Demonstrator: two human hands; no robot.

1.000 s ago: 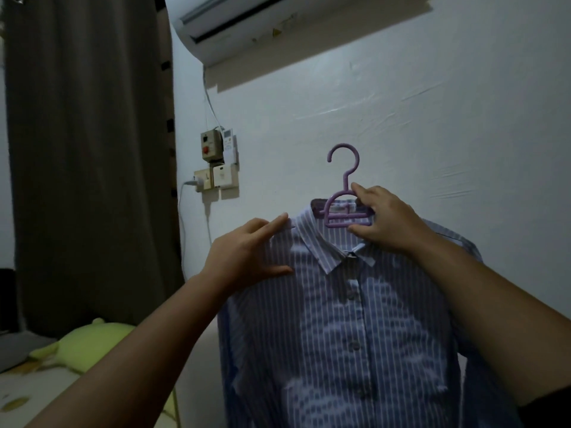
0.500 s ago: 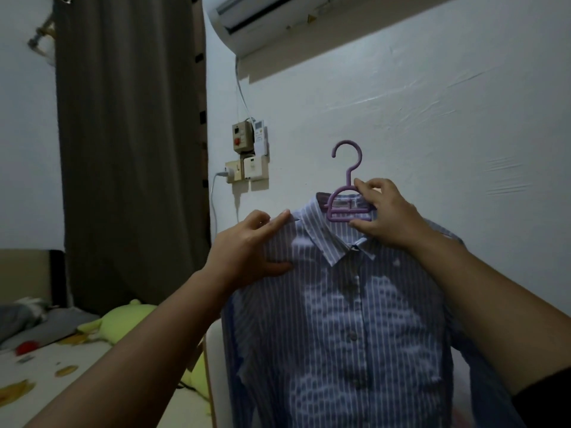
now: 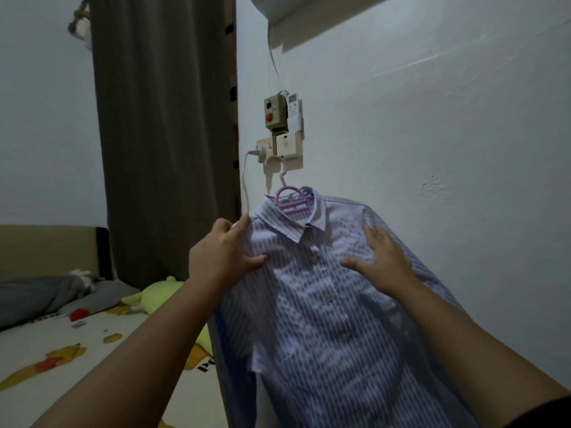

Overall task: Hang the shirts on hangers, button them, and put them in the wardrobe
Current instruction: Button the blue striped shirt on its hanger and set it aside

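A blue-and-white striped shirt point(image 3: 312, 329) hangs buttoned on a purple plastic hanger point(image 3: 290, 200), held up in front of the white wall. The hanger's hook rises in front of the wall socket. My left hand point(image 3: 221, 257) grips the shirt's left shoulder, thumb on the front and fingers curled over the shoulder edge. My right hand point(image 3: 381, 262) lies flat with spread fingers on the shirt's right chest, below the shoulder. No wardrobe is in view.
A socket and switch cluster point(image 3: 282, 131) with a plugged white cable is on the wall behind the hanger. A brown curtain point(image 3: 163, 134) hangs to the left. A bed point(image 3: 61, 350) with a yellow-green plush toy point(image 3: 160, 291) lies at lower left.
My right hand let go of the hanger's neck and moved down onto the shirt's right chest, fingers spread. The view swung left, and the shirt now tilts with its hook before the socket.
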